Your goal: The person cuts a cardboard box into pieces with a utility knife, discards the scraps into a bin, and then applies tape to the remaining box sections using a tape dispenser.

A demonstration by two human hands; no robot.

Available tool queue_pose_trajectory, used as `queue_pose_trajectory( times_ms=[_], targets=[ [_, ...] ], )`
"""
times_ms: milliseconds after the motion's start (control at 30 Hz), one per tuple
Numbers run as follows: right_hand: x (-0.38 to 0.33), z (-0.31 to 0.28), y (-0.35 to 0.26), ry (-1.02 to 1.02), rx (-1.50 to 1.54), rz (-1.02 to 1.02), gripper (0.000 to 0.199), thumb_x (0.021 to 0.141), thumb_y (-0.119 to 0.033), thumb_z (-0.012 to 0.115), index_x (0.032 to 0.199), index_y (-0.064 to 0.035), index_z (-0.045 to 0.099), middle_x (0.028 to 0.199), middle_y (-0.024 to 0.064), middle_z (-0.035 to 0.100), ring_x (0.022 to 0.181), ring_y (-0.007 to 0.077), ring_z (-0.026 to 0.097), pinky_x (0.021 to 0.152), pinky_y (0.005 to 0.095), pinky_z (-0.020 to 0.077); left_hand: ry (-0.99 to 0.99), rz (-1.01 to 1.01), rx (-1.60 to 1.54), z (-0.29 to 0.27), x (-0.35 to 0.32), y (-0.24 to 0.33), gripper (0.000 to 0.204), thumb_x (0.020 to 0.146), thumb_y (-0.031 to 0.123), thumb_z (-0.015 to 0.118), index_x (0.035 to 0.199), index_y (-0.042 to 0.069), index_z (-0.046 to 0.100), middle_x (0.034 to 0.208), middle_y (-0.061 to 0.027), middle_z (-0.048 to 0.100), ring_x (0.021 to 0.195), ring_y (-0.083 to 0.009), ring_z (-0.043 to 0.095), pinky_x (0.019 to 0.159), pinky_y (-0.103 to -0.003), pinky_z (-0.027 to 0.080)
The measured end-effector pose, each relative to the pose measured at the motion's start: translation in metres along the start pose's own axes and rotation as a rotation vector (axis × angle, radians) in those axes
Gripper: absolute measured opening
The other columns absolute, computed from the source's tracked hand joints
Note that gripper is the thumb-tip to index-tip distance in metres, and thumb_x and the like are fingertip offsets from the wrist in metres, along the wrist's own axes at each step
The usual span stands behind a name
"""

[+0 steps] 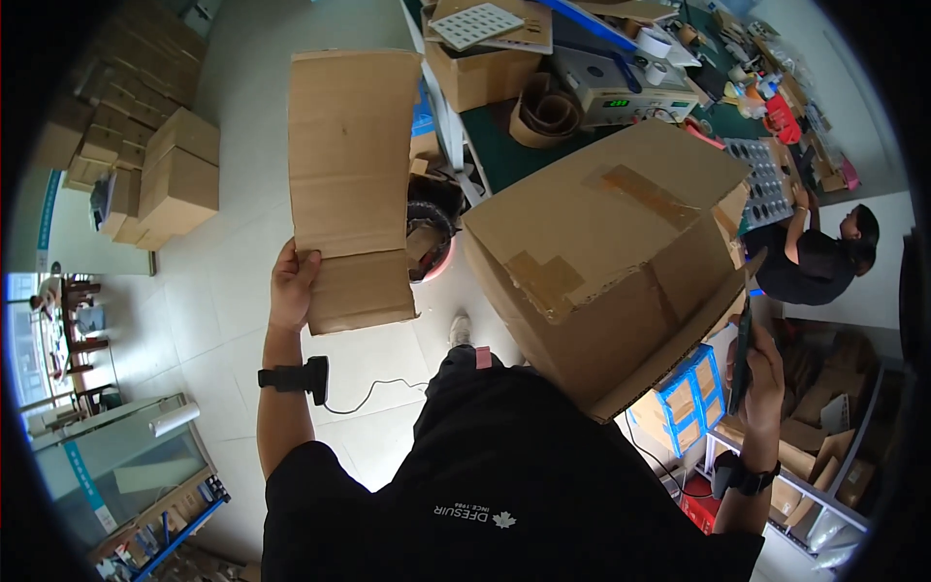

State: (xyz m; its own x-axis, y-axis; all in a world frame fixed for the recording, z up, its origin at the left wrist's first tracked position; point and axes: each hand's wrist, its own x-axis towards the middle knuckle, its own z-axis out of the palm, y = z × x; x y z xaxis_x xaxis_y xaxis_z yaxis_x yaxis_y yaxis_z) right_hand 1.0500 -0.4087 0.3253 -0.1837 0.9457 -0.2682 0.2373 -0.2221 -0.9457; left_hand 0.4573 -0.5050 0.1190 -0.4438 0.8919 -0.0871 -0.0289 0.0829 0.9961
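Note:
My left hand (291,289) grips a long brown cardboard sheet (349,160) by its left edge, thumb on the front face. The sheet hangs upright and has a crease across its lower part. To its right, a large cardboard carton (582,228) sits tilted, with strips of brown tape on top and a flap jutting toward me. At the carton's right side, my right hand (764,376) is closed around a long, thin, dark object (742,354), seen edge-on, its kind unclear. Whether that hand also touches the carton cannot be made out.
Beyond the carton is a green workbench (499,155) with an instrument (621,92) and tape rolls. A bin (432,233) of scraps stands below. At right, a person (815,252) works near a blue-taped box (684,398) and shelves (824,485). Stacked cartons (179,175) stand left.

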Motion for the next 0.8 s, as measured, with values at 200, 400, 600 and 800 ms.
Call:
queue_pose_trajectory(
  times_ms=[200,400,600,800],
  targets=[
    [0.009,-0.003,0.012,0.072,0.101,0.073,0.041,0.093,-0.008,0.037,0.129,0.0023,0.053,0.080,0.0042,0.056,0.063,0.0066,0.048,0.055,0.0203,0.0399,0.177,-0.246,1.073,-0.015,-0.033,-0.049,0.038,0.094,0.011,0.049,0.132,0.007,0.053,0.107,-0.0190,0.069,0.101,-0.0339,0.067,0.084,-0.042,0.054],
    [0.008,0.012,0.040,-0.014,0.129,0.136,0.041,0.094,-0.011,0.038,0.129,0.0025,0.053,0.080,0.0050,0.057,0.065,0.0077,0.050,0.056,0.0204,0.0409,-0.066,-0.436,1.141,-0.013,-0.100,-0.140,0.033,0.089,0.008,0.047,0.116,0.011,0.064,0.106,-0.0172,0.069,0.096,-0.0394,0.065,0.081,-0.047,0.053],
    [-0.009,0.029,0.048,0.185,0.144,0.120,0.042,0.094,-0.018,0.041,0.130,0.0009,0.052,0.080,0.0043,0.056,0.067,0.0082,0.051,0.056,0.0204,0.0418,0.074,0.208,1.224,0.023,-0.112,-0.148,0.035,0.081,0.000,0.055,0.108,0.015,0.071,0.107,-0.0070,0.069,0.089,-0.0327,0.062,0.079,-0.042,0.053],
    [-0.020,0.044,0.052,0.278,0.149,0.116,0.041,0.096,-0.024,0.041,0.131,-0.0046,0.051,0.077,0.0001,0.055,0.061,0.0060,0.051,0.050,0.0183,0.0387,0.034,0.372,1.259,0.027,-0.104,-0.154,0.042,0.078,-0.001,0.057,0.113,0.019,0.070,0.106,-0.0006,0.068,0.089,-0.0260,0.058,0.079,-0.037,0.051]
  ],
)
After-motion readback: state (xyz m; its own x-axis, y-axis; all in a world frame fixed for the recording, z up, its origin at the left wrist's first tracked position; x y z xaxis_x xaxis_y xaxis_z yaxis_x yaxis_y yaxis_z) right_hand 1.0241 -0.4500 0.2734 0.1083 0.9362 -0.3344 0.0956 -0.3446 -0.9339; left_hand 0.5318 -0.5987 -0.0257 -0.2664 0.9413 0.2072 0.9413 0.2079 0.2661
